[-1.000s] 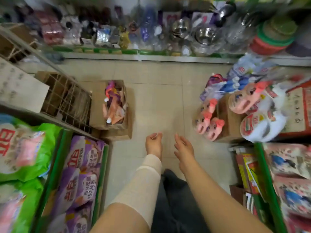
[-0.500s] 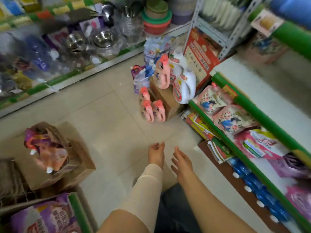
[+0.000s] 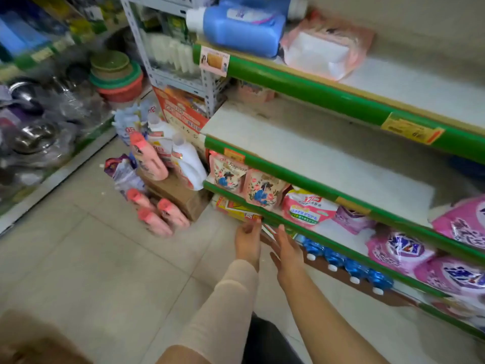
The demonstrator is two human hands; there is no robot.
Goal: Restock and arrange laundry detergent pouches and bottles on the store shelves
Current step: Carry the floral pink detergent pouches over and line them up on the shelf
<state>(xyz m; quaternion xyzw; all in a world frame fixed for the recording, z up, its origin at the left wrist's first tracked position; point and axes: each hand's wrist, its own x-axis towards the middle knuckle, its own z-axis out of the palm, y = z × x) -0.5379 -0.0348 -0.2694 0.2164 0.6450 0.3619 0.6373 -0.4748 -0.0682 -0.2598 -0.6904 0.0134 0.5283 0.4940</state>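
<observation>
My left hand (image 3: 248, 241) and right hand (image 3: 287, 252) hang loose, holding nothing, above the tiled floor (image 3: 105, 245), green-edged shelves (image 3: 315, 158) to their right, pink bottles (image 3: 172, 212) ahead-left.

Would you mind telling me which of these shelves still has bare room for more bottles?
The middle shelf is bare almost end to end, bordered by a pink bag at its right. The top shelf is free right of the pink pouch. The lower shelf, packed with floral pouches and purple bags, is crowded.
</observation>
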